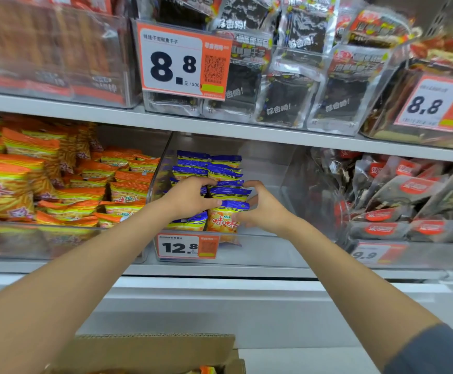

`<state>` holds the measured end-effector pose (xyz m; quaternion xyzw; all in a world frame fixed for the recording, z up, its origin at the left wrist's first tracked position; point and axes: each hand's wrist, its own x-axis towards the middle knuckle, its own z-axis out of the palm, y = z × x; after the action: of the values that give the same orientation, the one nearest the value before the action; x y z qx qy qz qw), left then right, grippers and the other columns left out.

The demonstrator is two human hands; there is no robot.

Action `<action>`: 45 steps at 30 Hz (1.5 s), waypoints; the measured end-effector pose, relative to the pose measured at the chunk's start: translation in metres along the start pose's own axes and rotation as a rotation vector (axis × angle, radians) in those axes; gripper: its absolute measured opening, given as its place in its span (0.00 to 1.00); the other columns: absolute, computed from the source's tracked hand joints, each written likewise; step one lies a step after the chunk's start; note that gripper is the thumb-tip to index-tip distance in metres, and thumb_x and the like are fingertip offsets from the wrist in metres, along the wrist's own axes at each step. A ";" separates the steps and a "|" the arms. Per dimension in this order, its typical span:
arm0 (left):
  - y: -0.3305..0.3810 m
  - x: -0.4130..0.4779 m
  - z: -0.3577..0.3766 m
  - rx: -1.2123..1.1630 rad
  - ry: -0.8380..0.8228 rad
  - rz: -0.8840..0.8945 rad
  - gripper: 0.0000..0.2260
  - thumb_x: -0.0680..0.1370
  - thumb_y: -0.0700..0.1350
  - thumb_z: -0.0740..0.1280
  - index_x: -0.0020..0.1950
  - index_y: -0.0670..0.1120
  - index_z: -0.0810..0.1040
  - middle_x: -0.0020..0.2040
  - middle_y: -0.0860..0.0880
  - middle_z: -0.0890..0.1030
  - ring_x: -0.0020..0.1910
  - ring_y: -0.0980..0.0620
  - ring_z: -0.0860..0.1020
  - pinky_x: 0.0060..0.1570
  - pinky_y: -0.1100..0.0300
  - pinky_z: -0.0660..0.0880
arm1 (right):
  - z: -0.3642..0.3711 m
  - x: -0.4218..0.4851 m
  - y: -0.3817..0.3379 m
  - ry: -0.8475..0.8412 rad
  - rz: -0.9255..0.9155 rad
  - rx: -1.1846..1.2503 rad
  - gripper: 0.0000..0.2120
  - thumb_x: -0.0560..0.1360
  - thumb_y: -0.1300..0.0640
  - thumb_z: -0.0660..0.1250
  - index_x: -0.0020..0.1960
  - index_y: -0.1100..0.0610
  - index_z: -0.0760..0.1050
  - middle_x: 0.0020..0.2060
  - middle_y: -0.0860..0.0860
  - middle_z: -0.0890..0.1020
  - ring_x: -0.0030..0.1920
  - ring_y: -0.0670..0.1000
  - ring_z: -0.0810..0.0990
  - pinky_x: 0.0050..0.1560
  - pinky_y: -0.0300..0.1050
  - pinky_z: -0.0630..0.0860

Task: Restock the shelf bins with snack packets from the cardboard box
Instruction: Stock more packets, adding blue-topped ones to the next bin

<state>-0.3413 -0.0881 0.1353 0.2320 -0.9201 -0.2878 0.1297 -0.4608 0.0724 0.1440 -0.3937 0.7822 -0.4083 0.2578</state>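
Both my hands reach into the clear middle bin (260,249) on the lower shelf. Blue-and-yellow snack packets (224,172) stand in rows inside it. My left hand (190,198) curls over the left row, thumb stretched across to the front right packet (224,218). My right hand (263,209) wraps that same front packet from its right side, fingers behind its blue top. The cardboard box (155,352) sits below at the frame's bottom, a packet corner showing inside.
An orange-packet bin (58,238) is at left and a dark-packet bin (409,252) at right. The upper shelf holds black packets behind an 8.8 price tag (182,60). A 12.8 tag (187,247) hangs on the middle bin's front. The bin's right half holds no packets.
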 end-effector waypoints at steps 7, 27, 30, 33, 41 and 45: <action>0.028 -0.035 -0.019 0.021 0.185 0.075 0.10 0.77 0.49 0.69 0.57 0.49 0.79 0.52 0.54 0.81 0.49 0.54 0.78 0.47 0.58 0.75 | -0.005 -0.041 -0.010 0.326 -0.237 -0.384 0.26 0.71 0.58 0.74 0.67 0.52 0.72 0.48 0.48 0.73 0.46 0.45 0.70 0.46 0.38 0.66; -0.181 -0.346 0.047 -0.225 -0.157 -0.558 0.05 0.75 0.44 0.71 0.41 0.44 0.82 0.40 0.48 0.83 0.39 0.62 0.78 0.40 0.66 0.73 | 0.283 -0.178 0.127 -0.610 0.241 -0.334 0.11 0.78 0.63 0.65 0.59 0.63 0.77 0.49 0.55 0.79 0.50 0.54 0.78 0.55 0.50 0.75; -0.187 -0.356 0.055 -0.309 -0.160 -0.608 0.04 0.77 0.42 0.69 0.45 0.42 0.82 0.40 0.49 0.83 0.38 0.60 0.78 0.41 0.66 0.73 | 0.320 -0.175 0.160 -0.697 0.354 -0.316 0.17 0.80 0.61 0.65 0.67 0.64 0.72 0.52 0.48 0.75 0.45 0.47 0.75 0.47 0.45 0.75; -0.183 -0.360 0.061 -0.383 -0.201 -0.621 0.02 0.77 0.43 0.69 0.46 0.46 0.82 0.41 0.53 0.82 0.43 0.56 0.80 0.47 0.61 0.76 | 0.346 -0.178 0.193 -0.798 0.448 -0.307 0.30 0.79 0.56 0.66 0.77 0.57 0.57 0.62 0.49 0.75 0.55 0.50 0.79 0.59 0.57 0.77; -0.180 -0.357 0.070 -0.441 -0.268 -0.677 0.04 0.78 0.42 0.67 0.50 0.49 0.80 0.40 0.52 0.80 0.41 0.54 0.79 0.49 0.55 0.77 | 0.347 -0.182 0.182 -0.707 0.551 -0.188 0.37 0.71 0.54 0.76 0.74 0.55 0.62 0.71 0.55 0.68 0.66 0.56 0.73 0.58 0.48 0.74; -0.160 -0.346 0.082 -0.511 -0.135 -0.709 0.07 0.77 0.44 0.69 0.55 0.50 0.77 0.51 0.52 0.79 0.50 0.52 0.79 0.48 0.58 0.77 | 0.311 -0.171 0.137 -0.577 0.452 0.083 0.26 0.67 0.51 0.79 0.59 0.48 0.69 0.57 0.51 0.74 0.49 0.49 0.74 0.43 0.44 0.71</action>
<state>-0.0185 0.0078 -0.0605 0.4745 -0.6895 -0.5470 0.0159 -0.1958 0.1265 -0.1233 -0.2992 0.7273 -0.2446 0.5672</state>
